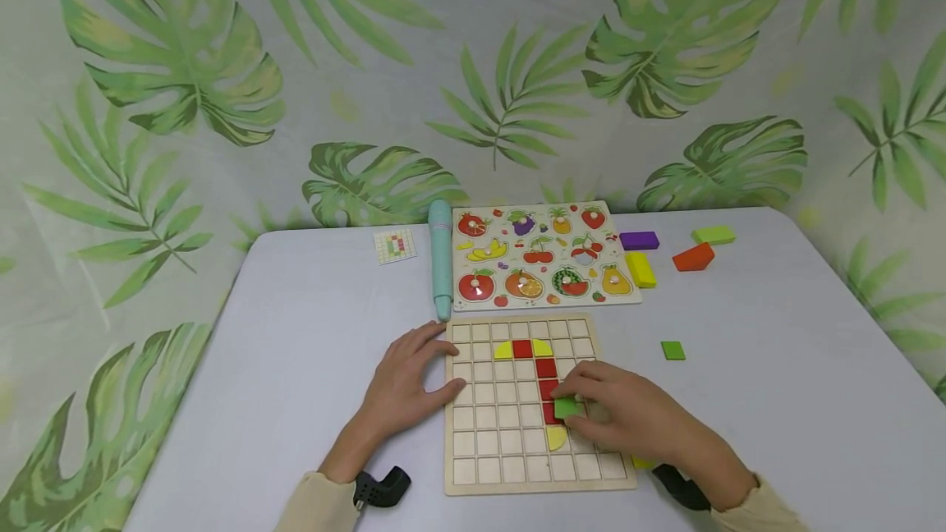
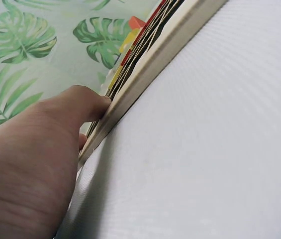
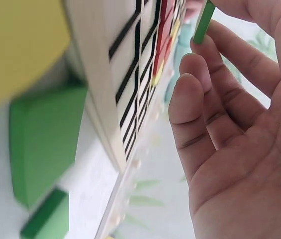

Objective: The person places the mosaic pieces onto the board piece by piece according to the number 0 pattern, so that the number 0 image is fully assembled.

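A wooden grid board (image 1: 539,486) lies in front of me in the head view. Red square tiles (image 1: 546,368) and yellow rounded tiles (image 1: 556,437) form a line across its top and down the middle. My right hand (image 1: 636,410) pinches a green square tile (image 1: 567,408) over the grid, just right of the lowest red one; the right wrist view shows this green tile (image 3: 204,22) by its edge. My left hand (image 1: 402,376) rests at the board's left edge, thumb and fingers spread. In the left wrist view its thumb touches the board's side (image 2: 125,102).
Behind the board lie a fruit knob puzzle (image 1: 547,257), a teal pen-shaped thing (image 1: 440,257) and a small pattern card (image 1: 395,246). Purple (image 1: 639,240), yellow (image 1: 640,269), orange (image 1: 693,257) and light green (image 1: 714,235) blocks lie at back right. Another green tile (image 1: 673,350) is nearer.
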`<state>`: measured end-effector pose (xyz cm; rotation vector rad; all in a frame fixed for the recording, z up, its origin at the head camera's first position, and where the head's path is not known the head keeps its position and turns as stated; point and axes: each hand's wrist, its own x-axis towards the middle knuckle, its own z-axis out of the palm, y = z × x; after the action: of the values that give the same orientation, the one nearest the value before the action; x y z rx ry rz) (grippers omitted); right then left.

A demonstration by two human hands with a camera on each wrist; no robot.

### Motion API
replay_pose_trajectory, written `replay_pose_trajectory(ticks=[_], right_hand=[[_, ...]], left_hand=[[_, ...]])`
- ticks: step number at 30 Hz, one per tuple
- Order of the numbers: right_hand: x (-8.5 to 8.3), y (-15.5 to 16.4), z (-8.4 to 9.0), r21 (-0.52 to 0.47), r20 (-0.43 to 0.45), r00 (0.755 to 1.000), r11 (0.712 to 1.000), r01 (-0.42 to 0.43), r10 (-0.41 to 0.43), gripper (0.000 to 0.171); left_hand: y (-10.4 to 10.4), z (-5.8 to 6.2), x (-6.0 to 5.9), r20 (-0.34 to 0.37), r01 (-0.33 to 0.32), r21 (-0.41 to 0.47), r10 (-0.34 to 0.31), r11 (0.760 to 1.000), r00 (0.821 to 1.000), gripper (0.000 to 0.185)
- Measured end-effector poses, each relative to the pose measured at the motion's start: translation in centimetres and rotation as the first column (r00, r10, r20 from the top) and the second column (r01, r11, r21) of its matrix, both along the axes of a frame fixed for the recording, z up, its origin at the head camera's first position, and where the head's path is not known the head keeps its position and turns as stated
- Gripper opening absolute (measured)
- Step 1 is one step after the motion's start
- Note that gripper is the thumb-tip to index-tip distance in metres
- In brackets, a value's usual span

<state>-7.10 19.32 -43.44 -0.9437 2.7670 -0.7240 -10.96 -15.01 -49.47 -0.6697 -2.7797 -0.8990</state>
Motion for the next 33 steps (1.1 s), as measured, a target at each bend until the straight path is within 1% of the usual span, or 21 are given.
replay_pose_trajectory(ticks=[4,10,17,20,27,33], right_hand=[[0.2,-0.8,-0.2,-0.025,0.0,0.999,0.999,-0.041,0.041,0.026],[0.4,-1.8,-0.7,-0.017,-0.007,0.995,0.995,-0.099,0.099,0.024],[0.7,-2.7,-1.1,-0.012,-0.006,0.99,0.99,-0.143,0.143,0.024],[0.8,-2.9,-1.1,-0.008,0.005,0.989,0.989,-0.151,0.151,0.024],[0.8,-3.2,-0.8,0.032,0.078,0.986,0.988,-0.151,0.148,0.023],[0.8,-3.4,-0.9,0.059,0.075,0.985,0.986,-0.158,0.153,0.024]], left_hand=[[0.0,-0.1,0.0,0.0,0.001,0.003,-0.001,1.0,1.0,0.038],[-0.1,-0.1,0.0,-0.002,0.002,0.001,-0.002,1.0,1.0,0.038],[0.0,-0.1,0.0,-0.014,0.007,0.009,-0.007,1.0,1.0,0.038],[0.0,-0.1,0.0,-0.013,0.007,0.007,-0.006,1.0,1.0,0.038],[0.0,0.1,0.0,-0.006,0.006,-0.002,-0.006,1.0,1.0,0.038],[0.1,0.1,0.0,0.004,0.001,-0.004,-0.001,1.0,1.0,0.038]])
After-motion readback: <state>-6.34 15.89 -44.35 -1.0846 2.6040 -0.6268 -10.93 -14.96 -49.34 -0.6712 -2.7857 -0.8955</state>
